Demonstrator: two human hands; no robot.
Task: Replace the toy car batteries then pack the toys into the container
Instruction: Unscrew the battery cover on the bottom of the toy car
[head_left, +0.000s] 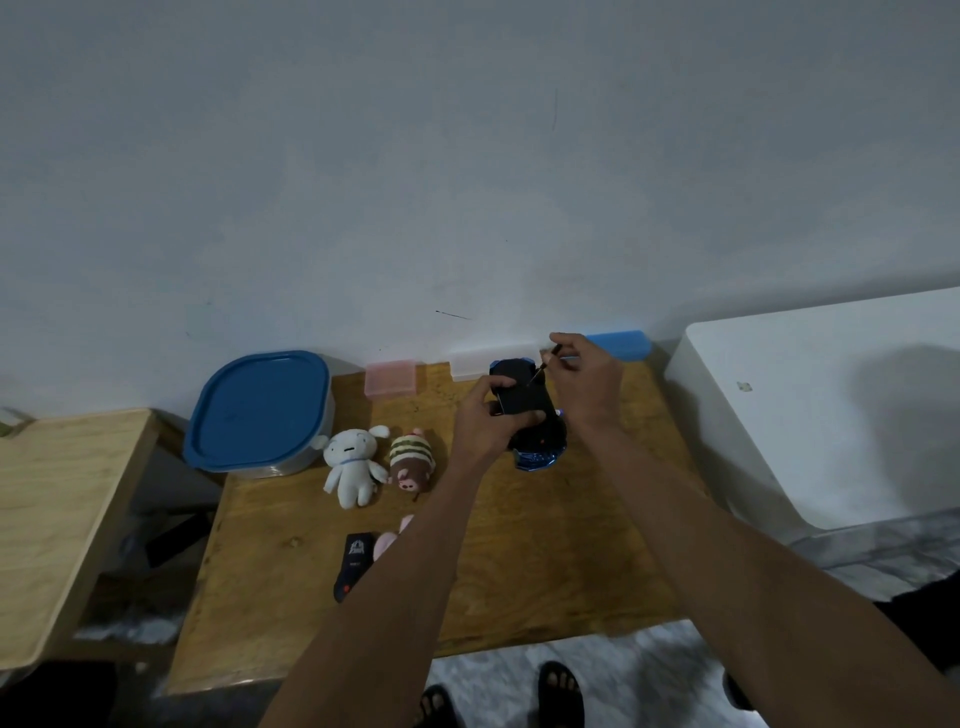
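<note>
A dark toy car (524, 395) lies upside down on the wooden table (545, 571), its blue body showing at the near end. My left hand (485, 415) grips the car from the left side. My right hand (584, 382) pinches a thin screwdriver (545, 366) whose tip touches the car's underside. A clear container with a blue lid (260, 410) stands at the table's back left. In front of it lie a white plush (353, 460) and a striped brown plush (410, 460). A pink plush (389, 540) is partly hidden by my left forearm.
A black remote control (356, 564) lies near the table's front left. A pink box (390, 379), a clear box (493, 361) and a blue box (621, 345) line the wall. A white cabinet (831, 410) stands right; a light wooden table (57, 519) stands left.
</note>
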